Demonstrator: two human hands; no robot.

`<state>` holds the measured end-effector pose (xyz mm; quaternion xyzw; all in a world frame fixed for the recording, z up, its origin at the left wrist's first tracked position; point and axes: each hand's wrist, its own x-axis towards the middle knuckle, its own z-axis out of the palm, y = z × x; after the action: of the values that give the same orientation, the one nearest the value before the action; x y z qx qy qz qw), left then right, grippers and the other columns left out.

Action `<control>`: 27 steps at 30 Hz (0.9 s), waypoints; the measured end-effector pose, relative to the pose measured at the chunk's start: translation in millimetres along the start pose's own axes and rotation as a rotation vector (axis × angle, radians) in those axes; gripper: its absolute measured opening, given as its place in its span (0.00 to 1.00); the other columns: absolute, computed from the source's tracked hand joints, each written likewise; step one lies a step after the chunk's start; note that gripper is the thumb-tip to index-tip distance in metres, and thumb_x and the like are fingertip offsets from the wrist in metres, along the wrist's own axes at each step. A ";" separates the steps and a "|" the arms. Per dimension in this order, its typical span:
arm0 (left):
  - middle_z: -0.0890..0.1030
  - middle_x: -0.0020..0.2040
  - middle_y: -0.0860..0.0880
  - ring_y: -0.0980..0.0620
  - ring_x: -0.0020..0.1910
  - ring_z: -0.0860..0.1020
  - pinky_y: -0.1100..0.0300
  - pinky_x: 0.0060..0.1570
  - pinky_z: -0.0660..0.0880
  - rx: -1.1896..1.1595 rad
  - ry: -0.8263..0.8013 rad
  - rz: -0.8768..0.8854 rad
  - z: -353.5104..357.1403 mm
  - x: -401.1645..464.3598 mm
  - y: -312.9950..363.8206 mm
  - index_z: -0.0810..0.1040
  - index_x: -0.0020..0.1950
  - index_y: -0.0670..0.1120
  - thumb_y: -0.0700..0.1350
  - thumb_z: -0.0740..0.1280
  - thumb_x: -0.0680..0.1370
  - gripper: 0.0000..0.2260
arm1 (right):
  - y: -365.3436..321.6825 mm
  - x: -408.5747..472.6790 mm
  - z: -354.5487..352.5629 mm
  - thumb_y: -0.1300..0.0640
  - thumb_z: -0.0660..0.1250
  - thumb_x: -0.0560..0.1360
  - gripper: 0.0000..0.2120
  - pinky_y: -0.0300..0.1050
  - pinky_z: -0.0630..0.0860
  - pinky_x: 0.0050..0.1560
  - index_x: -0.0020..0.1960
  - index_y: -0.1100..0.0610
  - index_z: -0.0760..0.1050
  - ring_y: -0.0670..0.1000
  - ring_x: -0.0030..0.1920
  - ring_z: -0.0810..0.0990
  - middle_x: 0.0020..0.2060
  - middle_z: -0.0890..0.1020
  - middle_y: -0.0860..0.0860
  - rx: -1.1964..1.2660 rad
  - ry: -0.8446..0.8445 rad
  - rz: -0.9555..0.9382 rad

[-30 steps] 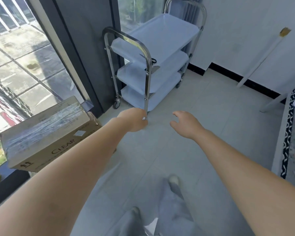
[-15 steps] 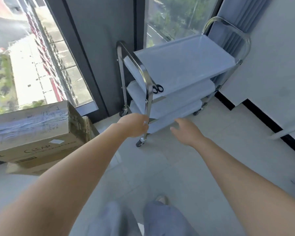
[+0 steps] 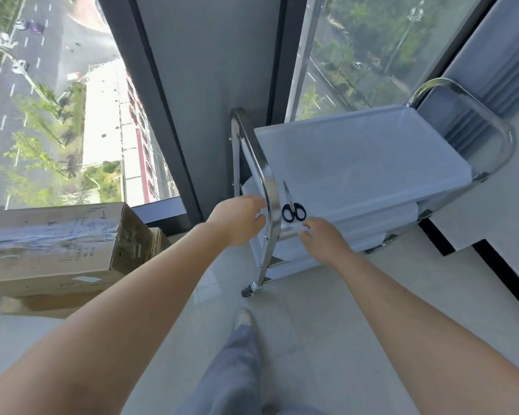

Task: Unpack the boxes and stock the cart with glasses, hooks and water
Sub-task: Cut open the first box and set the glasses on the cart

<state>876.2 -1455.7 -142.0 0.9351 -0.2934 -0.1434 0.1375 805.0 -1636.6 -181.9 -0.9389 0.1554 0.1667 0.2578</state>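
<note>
Black-handled steel scissors (image 3: 293, 206) lie just beyond the spread, empty right hand (image 3: 322, 239), blades pointing away; the loosely curled, empty left hand (image 3: 240, 220) is across the chrome cart handle (image 3: 268, 187).

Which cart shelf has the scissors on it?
The top shelf: the black-handled scissors lie at its near edge beside the handle bar; what shows of the lower shelves is bare.

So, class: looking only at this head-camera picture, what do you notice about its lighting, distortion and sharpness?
Head view: bright daylight through the window washes the white cart shelves pale; the wide-angle lens bends the window frame and stretches both forearms; the left hand looks slightly motion-blurred, while the scissors stay fairly crisp; the tape on the cardboard box shows glare.
</note>
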 end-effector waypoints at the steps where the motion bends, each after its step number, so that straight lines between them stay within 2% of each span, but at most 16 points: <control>1: 0.76 0.55 0.49 0.47 0.51 0.76 0.57 0.47 0.72 -0.022 0.043 0.013 -5.9 15.1 0.5 0.73 0.60 0.45 0.45 0.55 0.80 0.12 | 0.6 14.5 -2.0 0.59 0.55 0.80 0.12 0.47 0.68 0.56 0.57 0.64 0.72 0.60 0.59 0.73 0.58 0.73 0.59 0.009 0.001 -0.002; 3: 0.76 0.55 0.49 0.47 0.53 0.75 0.57 0.49 0.72 -0.058 0.088 0.051 -17.3 43.1 3.6 0.73 0.62 0.45 0.44 0.56 0.80 0.13 | 0.9 41.1 -4.0 0.59 0.55 0.80 0.12 0.47 0.68 0.54 0.53 0.65 0.73 0.59 0.56 0.73 0.53 0.75 0.59 0.017 -0.017 0.017; 4: 0.76 0.56 0.49 0.48 0.55 0.74 0.57 0.50 0.72 -0.057 0.085 0.077 -22.7 57.5 5.8 0.73 0.63 0.45 0.44 0.56 0.80 0.14 | 1.3 55.7 -4.8 0.59 0.55 0.80 0.11 0.47 0.69 0.50 0.47 0.63 0.73 0.58 0.52 0.74 0.48 0.75 0.58 0.007 -0.029 0.029; 5: 0.76 0.56 0.49 0.48 0.56 0.73 0.56 0.52 0.71 -0.031 0.068 0.106 -26.3 71.5 7.5 0.73 0.64 0.45 0.44 0.56 0.80 0.14 | 1.4 68.6 -6.0 0.59 0.55 0.80 0.12 0.46 0.67 0.44 0.39 0.59 0.69 0.57 0.47 0.73 0.42 0.73 0.56 -0.009 -0.031 0.040; 7: 0.77 0.56 0.48 0.47 0.57 0.73 0.55 0.55 0.69 0.082 0.024 0.164 -29.7 99.3 9.3 0.73 0.64 0.45 0.45 0.56 0.80 0.14 | 0.7 90.9 -8.9 0.60 0.55 0.79 0.16 0.44 0.63 0.39 0.33 0.54 0.59 0.54 0.42 0.69 0.35 0.68 0.51 0.002 -0.016 0.065; 10: 0.78 0.55 0.45 0.46 0.54 0.73 0.58 0.56 0.67 0.163 -0.061 0.170 -26.6 131.6 6.0 0.73 0.62 0.42 0.44 0.55 0.80 0.14 | 2.4 111.2 -9.3 0.59 0.56 0.79 0.14 0.42 0.62 0.38 0.35 0.57 0.61 0.53 0.42 0.68 0.35 0.66 0.51 -0.018 -0.069 0.083; 13: 0.77 0.55 0.45 0.46 0.55 0.73 0.59 0.52 0.66 0.166 -0.141 0.137 -19.5 150.4 3.1 0.73 0.62 0.42 0.44 0.55 0.80 0.14 | 6.2 124.0 -5.2 0.57 0.55 0.80 0.07 0.41 0.63 0.43 0.44 0.58 0.65 0.54 0.45 0.70 0.45 0.72 0.56 -0.110 -0.145 0.050; 16: 0.77 0.55 0.45 0.46 0.54 0.73 0.59 0.50 0.66 0.140 -0.151 0.091 -15.9 163.4 1.0 0.73 0.62 0.42 0.44 0.54 0.80 0.14 | 10.5 136.3 1.4 0.55 0.54 0.81 0.06 0.41 0.62 0.43 0.49 0.57 0.66 0.55 0.48 0.72 0.52 0.75 0.58 -0.132 -0.165 0.045; 19: 0.78 0.53 0.45 0.46 0.53 0.74 0.60 0.47 0.65 0.111 -0.133 0.058 -13.2 167.9 1.4 0.73 0.61 0.41 0.43 0.55 0.80 0.14 | 14.7 145.6 12.8 0.53 0.55 0.80 0.09 0.44 0.64 0.42 0.46 0.58 0.62 0.54 0.44 0.70 0.45 0.73 0.56 -0.063 -0.169 0.111; 22: 0.78 0.54 0.45 0.47 0.54 0.73 0.58 0.50 0.69 0.073 -0.125 0.032 -12.1 166.5 0.2 0.73 0.61 0.42 0.43 0.55 0.80 0.14 | 17.3 150.1 21.6 0.52 0.59 0.79 0.10 0.45 0.67 0.43 0.46 0.58 0.61 0.52 0.43 0.69 0.43 0.70 0.53 0.019 -0.133 0.177; 27: 0.77 0.55 0.46 0.47 0.55 0.73 0.55 0.54 0.71 0.103 -0.114 0.025 -9.7 154.5 -0.5 0.73 0.62 0.43 0.43 0.54 0.80 0.14 | 21.3 152.2 22.9 0.54 0.59 0.79 0.10 0.43 0.67 0.40 0.48 0.57 0.59 0.52 0.41 0.70 0.42 0.71 0.52 -0.089 -0.158 0.142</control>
<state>1001.4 -1544.5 -162.3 0.9276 -0.3194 -0.1792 0.0741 928.0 -1673.1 -269.5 -0.9201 0.1929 0.2647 0.2149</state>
